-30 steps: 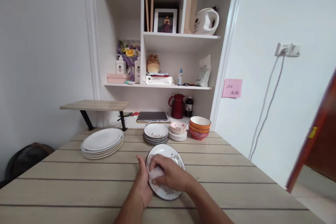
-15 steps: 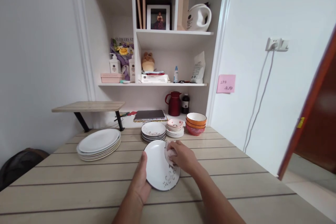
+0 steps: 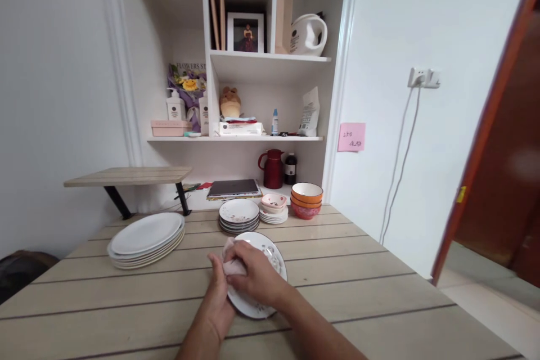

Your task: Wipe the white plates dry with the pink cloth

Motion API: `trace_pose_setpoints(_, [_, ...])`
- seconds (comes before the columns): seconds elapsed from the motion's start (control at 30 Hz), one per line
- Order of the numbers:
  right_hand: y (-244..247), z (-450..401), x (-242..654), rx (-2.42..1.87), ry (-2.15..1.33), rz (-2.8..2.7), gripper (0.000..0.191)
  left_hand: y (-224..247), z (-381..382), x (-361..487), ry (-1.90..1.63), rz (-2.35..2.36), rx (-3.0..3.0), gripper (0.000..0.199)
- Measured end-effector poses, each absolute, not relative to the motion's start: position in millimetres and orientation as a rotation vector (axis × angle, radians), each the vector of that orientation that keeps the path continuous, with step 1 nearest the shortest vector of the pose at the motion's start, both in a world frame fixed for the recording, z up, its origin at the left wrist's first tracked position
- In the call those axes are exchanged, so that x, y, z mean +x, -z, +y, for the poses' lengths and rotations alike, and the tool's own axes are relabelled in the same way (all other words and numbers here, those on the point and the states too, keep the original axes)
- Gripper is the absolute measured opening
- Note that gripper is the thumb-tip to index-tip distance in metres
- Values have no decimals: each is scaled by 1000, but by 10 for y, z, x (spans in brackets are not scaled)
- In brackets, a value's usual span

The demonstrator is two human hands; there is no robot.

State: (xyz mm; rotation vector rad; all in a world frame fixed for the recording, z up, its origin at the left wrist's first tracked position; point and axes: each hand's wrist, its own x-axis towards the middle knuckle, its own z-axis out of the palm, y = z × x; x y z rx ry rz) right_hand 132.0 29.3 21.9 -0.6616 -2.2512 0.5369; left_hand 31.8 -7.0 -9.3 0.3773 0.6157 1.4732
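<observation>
At lower centre, my right hand (image 3: 256, 274) is gripping a crumpled pale cloth (image 3: 234, 266), best pressed lightly; my left hand (image 3: 216, 298) is half-open, steadying a round white floral plate (image 3: 272, 256).

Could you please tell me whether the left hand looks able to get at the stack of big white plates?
Probably yes: the big white plates stand off to its side, and I see nothing between them and the left hand. It would first have to leave the patterned plate.

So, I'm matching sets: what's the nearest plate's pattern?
The plate has grey florals on white, clearest in head view.
</observation>
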Motion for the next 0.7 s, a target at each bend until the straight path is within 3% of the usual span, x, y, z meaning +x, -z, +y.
trace_pose_setpoints(0.23, [-320, 533, 1580, -1225, -178, -2244, 33, 84, -83, 308, -1405, 539, 385, 75])
trace_pose_setpoints(0.4, [-309, 562, 1856, -1333, -189, -2302, 28, 87, -77, 280, -1440, 623, 391, 77])
trace_pose_setpoints(0.7, [-228, 291, 1676, -960, -363, -2655, 26, 138, -11, 190, -1553, 621, 405, 69])
